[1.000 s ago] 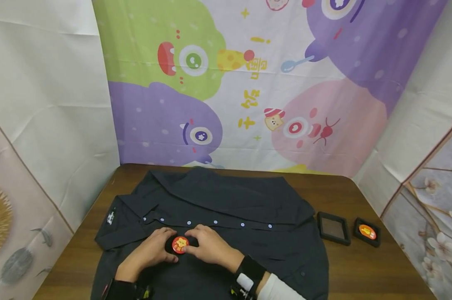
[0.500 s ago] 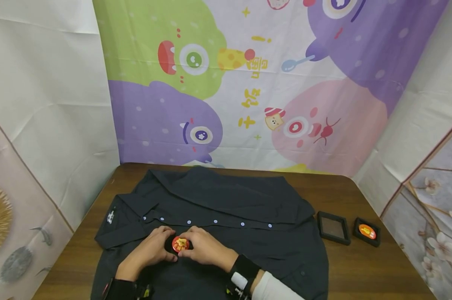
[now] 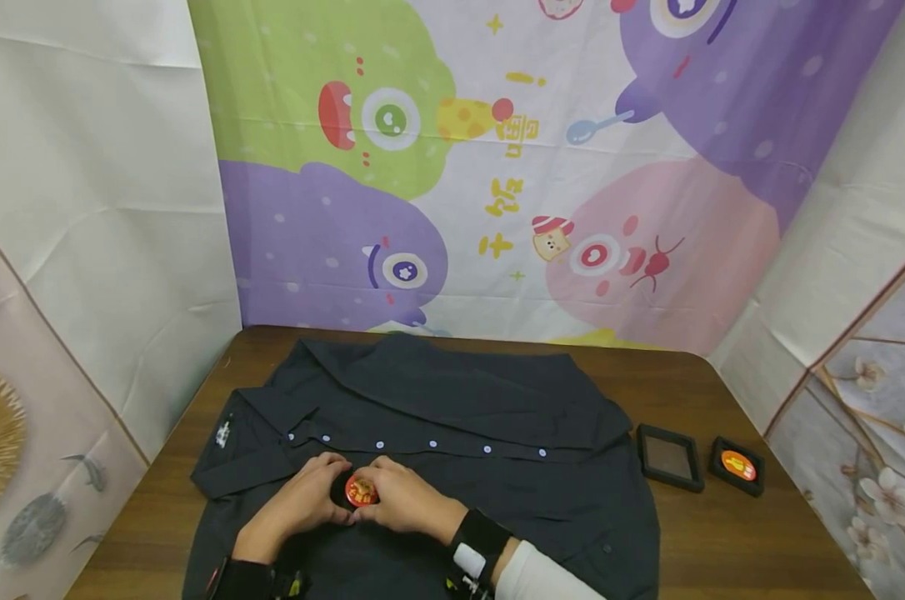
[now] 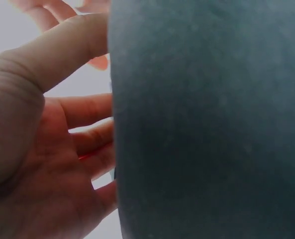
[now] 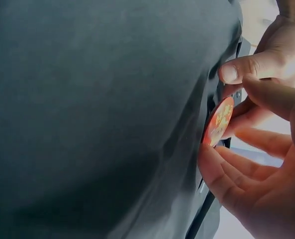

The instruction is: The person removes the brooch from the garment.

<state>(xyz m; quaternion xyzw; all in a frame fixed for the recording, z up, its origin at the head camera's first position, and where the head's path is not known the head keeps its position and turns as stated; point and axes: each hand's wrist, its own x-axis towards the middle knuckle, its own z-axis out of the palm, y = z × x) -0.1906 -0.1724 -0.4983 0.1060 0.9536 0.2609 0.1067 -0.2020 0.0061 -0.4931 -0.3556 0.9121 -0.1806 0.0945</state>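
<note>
Badge (image 3: 359,492) round, red rim, yellow print, on dark shirt (image 3: 460,408), nearer surface's (image 3: 730,554) left edge. Right hand (image 3: 409,498) curls fingers round its rim; left hand's (image 3: 301,502) spread, can't tell if gripping.

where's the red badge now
In the head view, low and left of centre, the red badge is between the left hand and right hand, over the shirt, below its buttons.

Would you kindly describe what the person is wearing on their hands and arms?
The left hand and right hand wear no gloves. A black left wristband has a small yellow-green detail beside it. The black right wristband carries a rounded white patch, with a white sleeve behind it. No left sleeve shows.
</note>
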